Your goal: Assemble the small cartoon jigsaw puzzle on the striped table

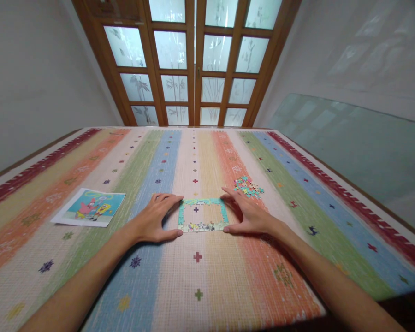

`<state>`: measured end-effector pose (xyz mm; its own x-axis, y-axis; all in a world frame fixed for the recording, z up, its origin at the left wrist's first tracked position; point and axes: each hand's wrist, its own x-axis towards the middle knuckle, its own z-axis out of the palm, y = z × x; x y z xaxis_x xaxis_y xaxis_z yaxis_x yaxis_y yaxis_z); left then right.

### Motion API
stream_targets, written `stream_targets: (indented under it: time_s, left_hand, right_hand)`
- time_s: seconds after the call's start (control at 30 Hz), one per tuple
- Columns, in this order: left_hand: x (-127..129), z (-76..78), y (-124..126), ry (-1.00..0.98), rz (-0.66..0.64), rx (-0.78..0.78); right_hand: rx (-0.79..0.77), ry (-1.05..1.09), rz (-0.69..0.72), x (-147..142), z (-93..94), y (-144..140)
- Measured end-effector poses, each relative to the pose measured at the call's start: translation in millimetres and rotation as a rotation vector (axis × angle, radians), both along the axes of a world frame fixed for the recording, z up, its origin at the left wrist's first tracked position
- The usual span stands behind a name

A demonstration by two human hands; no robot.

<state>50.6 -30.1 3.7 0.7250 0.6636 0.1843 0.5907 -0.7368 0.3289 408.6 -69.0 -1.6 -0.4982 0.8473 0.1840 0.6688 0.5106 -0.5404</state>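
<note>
Brackets a puzzle border (202, 227) on the counter (221, 286) with left hand (155, 216) and right hand (247, 214); spreads fingers (171, 199) apart from thumbs (173, 235) at its 4 corners; has loose pieces (249, 188) beyond the right hand.

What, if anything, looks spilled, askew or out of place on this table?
Nothing clearly stands out. The puzzle border lies between the left hand and right hand, the loose pieces sit in one cluster beyond the right hand, and the picture sheet lies off to the left.
</note>
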Motion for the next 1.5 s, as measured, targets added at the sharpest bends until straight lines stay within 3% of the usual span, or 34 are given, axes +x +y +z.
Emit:
stream_targets:
  time_s: [0.57, 1.5]
  left_hand:
    - [0.6, -5.6, -0.3, -0.008, 0.026, -0.034]
    - [1.1, -8.0, 1.7, 0.001, 0.048, -0.056]
  right_hand:
    - [-0.06, -0.026, 0.014, 2.9, -2.3, -3.3]
    - [-0.016, -0.033, 0.038, 1.9, -3.0, -1.4]
